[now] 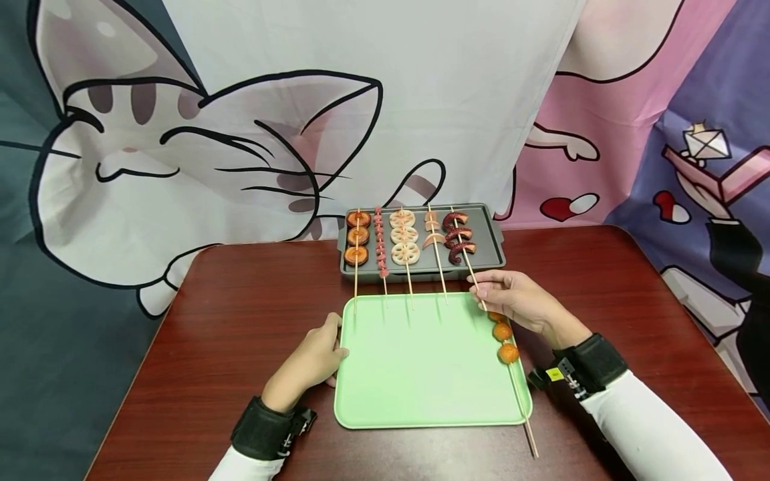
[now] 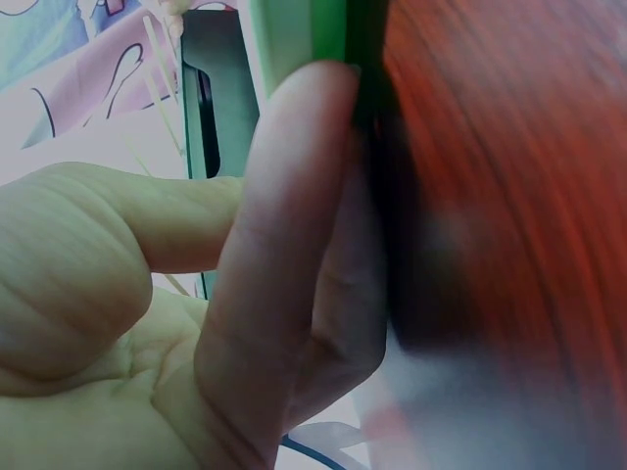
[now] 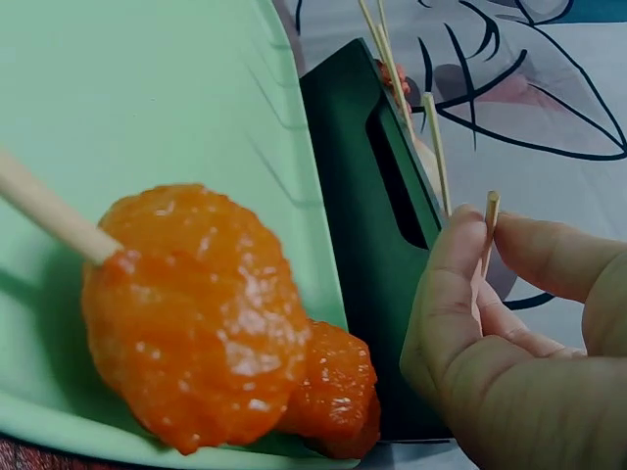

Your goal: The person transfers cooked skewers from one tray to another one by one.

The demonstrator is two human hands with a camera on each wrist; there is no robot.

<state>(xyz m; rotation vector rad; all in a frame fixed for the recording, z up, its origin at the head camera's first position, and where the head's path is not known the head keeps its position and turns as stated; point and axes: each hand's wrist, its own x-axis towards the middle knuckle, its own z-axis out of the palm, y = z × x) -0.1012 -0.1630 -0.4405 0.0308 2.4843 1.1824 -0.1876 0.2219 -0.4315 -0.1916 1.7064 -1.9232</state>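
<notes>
Nearest the head camera: two white sleeves with black wrist straps at the near edge of the dark red desk. Between them, a light green tray, flat on the desk near its front edge. Left hand against the tray's left rim, fingers fairly straight, pressing the edge rather than wrapped round it; in the left wrist view, one finger laid along the green rim. Right hand at the tray's far right corner, thumb and fingertips pinched on the bare stick of the octopus skewer, whose food end lies on the dark grey grill pan. In the right wrist view, the stick end poking up between thumb and forefinger. Just under that hand, along the tray's right rim, an orange meatball skewer, three glazed balls on the tray, its long stick running off over the tray's near right corner onto the desk. Grill pan at the desk's far edge, just beyond the tray. On it, left to right: brown round slices, small pink pieces, lotus root slices, pale sausage pieces, then the octopus. Stick ends of all five reaching over the tray's far rim. Behind the desk, a cartoon cat curtain.
</notes>
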